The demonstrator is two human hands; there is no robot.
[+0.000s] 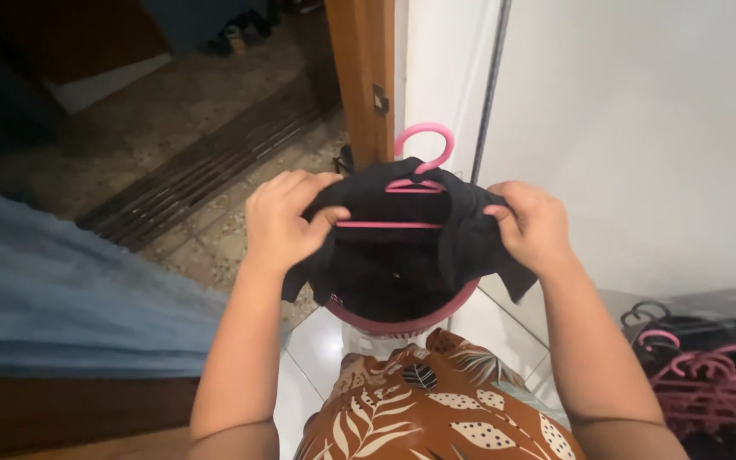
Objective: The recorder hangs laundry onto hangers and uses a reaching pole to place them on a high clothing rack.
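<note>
A small black garment (402, 255) hangs on a pink plastic hanger (423, 162) held up in front of me. My left hand (283, 217) grips the garment's left shoulder, pinching the cloth near the hanger bar. My right hand (534, 223) grips the right shoulder the same way. The hanger's hook sticks up above the collar. Below the garment is the rim of a pink basket (402, 324), mostly hidden by the cloth.
A wooden door frame (364, 77) and a white wall (641, 128) stand ahead. A pile of pink and black hangers (709, 375) lies at lower right. Blue fabric (61, 290) is on the left. Tiled floor (215, 221) lies beyond; my brown leaf-print clothing (436, 409) is below.
</note>
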